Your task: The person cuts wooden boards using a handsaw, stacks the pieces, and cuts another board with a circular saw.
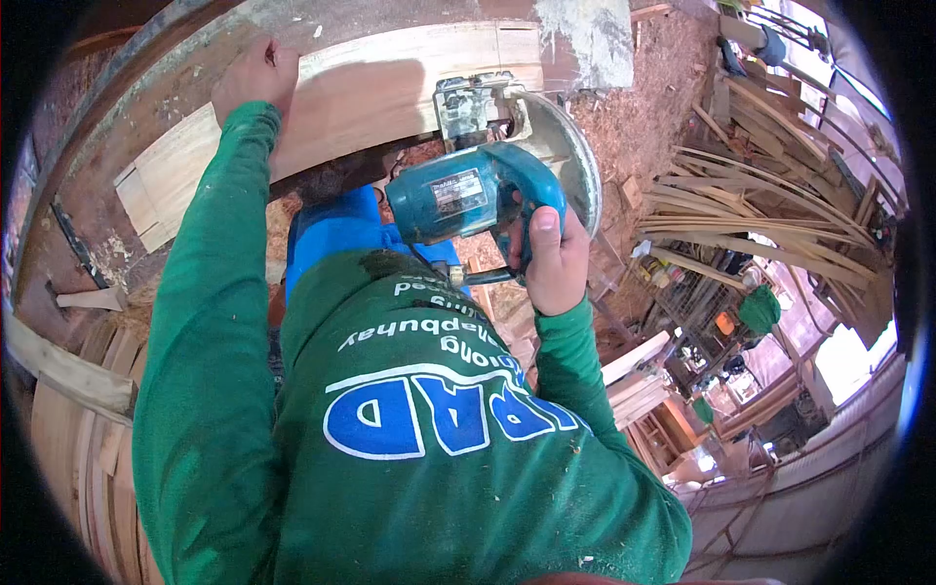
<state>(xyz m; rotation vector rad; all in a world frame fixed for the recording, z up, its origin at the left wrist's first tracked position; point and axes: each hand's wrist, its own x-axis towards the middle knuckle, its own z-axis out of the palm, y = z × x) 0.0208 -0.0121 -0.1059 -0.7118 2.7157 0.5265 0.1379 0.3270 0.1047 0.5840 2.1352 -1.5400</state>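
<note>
My right hand (558, 261) is wrapped round the rear handle of a teal circular saw (453, 195), thumb on top. The saw's worn metal base plate (466, 109) rests at the near edge of a pale wooden board (361, 88), close to its right end. A round guard (570, 146) covers the blade, whose teeth I cannot make out. Thin marked lines cross the board near both ends. Toward the left, my left hand (255, 76) grips the board at its far edge with fingers bent, partly hidden.
The board lies on a stained worktable (117, 156) with a pale-smeared patch (585, 44) at right. Sawdust (653, 107) covers the floor. Thin wood strips (760, 214) are heaped at right. More planks (93, 439) stand at lower left, and a wood offcut (90, 298) lies near them.
</note>
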